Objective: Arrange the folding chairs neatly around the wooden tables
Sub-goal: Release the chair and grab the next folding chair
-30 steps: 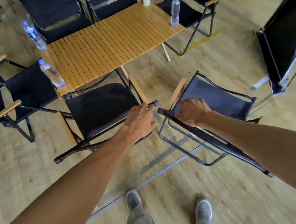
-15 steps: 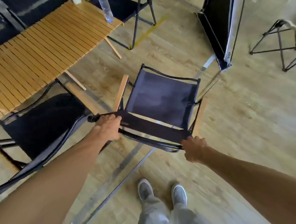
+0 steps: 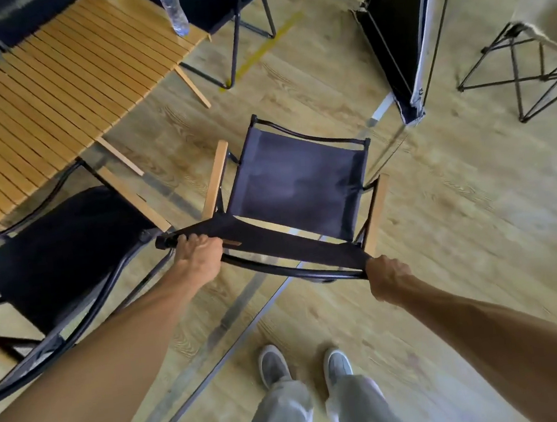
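A black folding chair (image 3: 297, 178) with wooden armrests stands open in front of me, its seat facing away. My left hand (image 3: 198, 254) grips the left end of its backrest bar. My right hand (image 3: 387, 277) grips the right end of the same bar. The slatted wooden table (image 3: 54, 86) lies at the upper left. A second black chair (image 3: 56, 252) sits beside the table's near edge, to the left of the one I hold.
A water bottle (image 3: 174, 10) stands on the table's far corner, with another black chair (image 3: 226, 1) behind it. A folded black panel (image 3: 402, 28) leans at upper right. A wire-legged stool (image 3: 533, 43) stands at far right. My feet (image 3: 305, 364) are on the wood floor.
My left hand left the neighbouring chair and took the left end of this chair's backrest; my right hand slid to its right end. The chair has swung square to me.
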Tool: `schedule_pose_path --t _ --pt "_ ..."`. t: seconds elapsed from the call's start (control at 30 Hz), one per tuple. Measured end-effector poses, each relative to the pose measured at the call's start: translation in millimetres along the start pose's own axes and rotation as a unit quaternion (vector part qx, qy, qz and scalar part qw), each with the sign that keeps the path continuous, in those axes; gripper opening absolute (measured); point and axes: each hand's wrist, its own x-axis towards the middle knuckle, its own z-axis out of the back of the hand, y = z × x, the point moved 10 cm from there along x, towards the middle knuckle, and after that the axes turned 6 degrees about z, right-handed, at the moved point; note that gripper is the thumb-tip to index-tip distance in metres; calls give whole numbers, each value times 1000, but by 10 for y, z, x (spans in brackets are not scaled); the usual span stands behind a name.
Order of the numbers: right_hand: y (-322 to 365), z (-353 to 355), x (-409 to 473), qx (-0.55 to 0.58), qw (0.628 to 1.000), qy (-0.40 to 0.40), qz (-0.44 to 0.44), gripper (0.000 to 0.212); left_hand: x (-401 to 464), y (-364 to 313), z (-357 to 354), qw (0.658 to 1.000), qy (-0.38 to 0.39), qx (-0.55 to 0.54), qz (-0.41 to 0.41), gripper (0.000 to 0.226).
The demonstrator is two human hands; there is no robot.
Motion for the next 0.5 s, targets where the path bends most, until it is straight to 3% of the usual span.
schedule_pose_path --t 0.23,0.5 --pt "5 726 473 -39 998 -25 37 38 311 184 191 998 -2 -39 41 31" --pt "78 2401 1377 -141 973 -109 144 37 678 402 574 980 47 -122 147 34"
